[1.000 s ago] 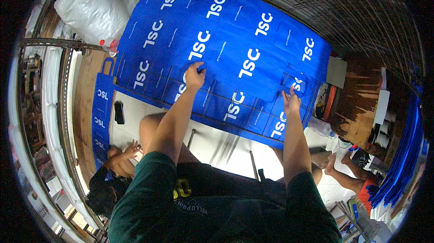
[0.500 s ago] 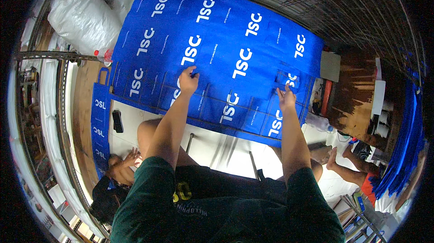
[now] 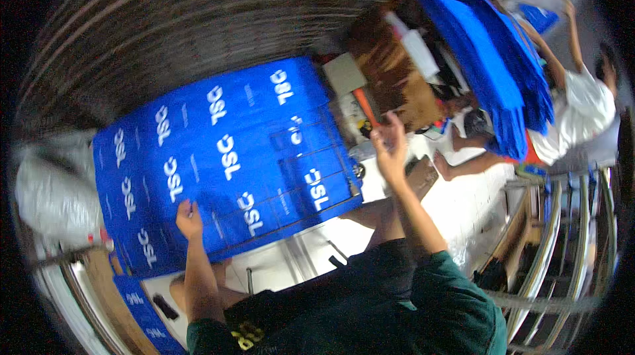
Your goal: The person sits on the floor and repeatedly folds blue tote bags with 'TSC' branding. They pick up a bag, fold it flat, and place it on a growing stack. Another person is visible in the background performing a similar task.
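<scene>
A wide blue fabric sheet (image 3: pixel 225 157) printed with white lettering lies spread on a work surface in front of me. My left hand (image 3: pixel 189 219) rests on its near edge, fingers curled against the cloth. My right hand (image 3: pixel 391 147) is lifted off the sheet, to its right, fingers spread and holding nothing. It hovers near a brown cardboard box (image 3: pixel 390 80) and small clutter on the table.
A thick stack of blue fabric (image 3: pixel 496 57) hangs at upper right, where another person in a white shirt (image 3: pixel 582 110) works. A white sack (image 3: pixel 49 190) sits at far left. Metal rails (image 3: pixel 555 249) run at right. A blue strip (image 3: pixel 142 315) lies at lower left.
My head has turned to the right, so the sheet now sits left in view. My right hand has come off the blue sheet and moved right; the left hand stays on it.
</scene>
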A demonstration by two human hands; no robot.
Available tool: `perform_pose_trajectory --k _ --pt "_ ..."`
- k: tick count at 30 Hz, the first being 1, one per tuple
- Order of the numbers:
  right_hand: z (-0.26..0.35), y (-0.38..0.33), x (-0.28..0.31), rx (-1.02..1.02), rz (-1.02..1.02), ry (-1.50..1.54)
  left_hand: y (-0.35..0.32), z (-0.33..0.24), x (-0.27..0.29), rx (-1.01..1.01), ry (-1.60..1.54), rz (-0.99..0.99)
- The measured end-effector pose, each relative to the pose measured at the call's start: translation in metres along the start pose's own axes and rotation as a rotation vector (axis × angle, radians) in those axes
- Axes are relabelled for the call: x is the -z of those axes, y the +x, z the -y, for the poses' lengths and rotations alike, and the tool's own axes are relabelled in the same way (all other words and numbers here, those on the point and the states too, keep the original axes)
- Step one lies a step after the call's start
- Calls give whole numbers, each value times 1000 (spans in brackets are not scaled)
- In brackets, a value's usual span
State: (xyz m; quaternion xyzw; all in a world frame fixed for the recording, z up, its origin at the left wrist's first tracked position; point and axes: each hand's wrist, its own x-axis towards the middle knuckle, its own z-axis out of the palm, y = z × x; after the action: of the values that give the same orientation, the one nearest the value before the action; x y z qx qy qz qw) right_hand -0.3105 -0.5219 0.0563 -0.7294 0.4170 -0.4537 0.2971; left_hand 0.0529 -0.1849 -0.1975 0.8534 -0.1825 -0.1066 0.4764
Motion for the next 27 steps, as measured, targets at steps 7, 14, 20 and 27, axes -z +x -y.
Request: perform_pose_trajectory --k 7,14,20,27 --pt "127 162 255 650 -642 -715 -23 -39 47 -37 9 3" --pt "33 289 423 -17 -422 -1282 -66 -97 97 -151 8 34" --pt "-22 336 446 0 -365 -1233 -118 -143 152 -229 61 -95" --pt "-35 333 434 -275 -117 -986 -166 -171 183 -125 169 -180"
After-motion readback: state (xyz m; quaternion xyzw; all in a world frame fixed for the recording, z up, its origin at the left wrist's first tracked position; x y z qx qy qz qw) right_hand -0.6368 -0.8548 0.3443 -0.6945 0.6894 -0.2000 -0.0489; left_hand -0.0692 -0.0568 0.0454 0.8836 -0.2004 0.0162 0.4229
